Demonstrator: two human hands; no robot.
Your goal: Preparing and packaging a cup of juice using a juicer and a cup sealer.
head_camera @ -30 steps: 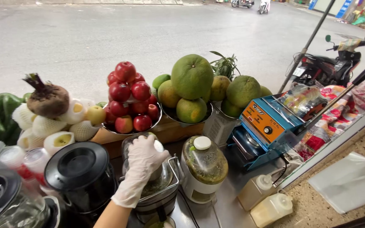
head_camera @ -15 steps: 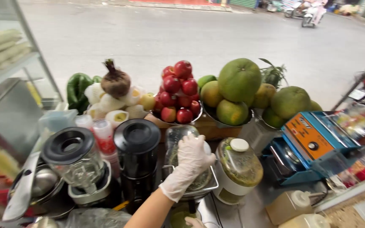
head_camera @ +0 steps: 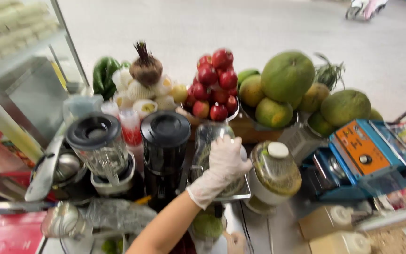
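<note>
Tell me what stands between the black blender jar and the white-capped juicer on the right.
In the head view, a clear-domed juicer stands between the black blender jar and the white-capped juicer. A gloved hand presses down on its top.

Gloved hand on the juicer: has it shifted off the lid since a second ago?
No. The gloved left hand still presses the top of the clear juicer, beside the white-capped jar as before; only the camera turned.

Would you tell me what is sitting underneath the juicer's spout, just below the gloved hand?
Below the juicer, a cup of green juice stands. The gloved left hand covers the juicer's top, so its inside is hidden. Bare fingers show beside the cup.
</note>
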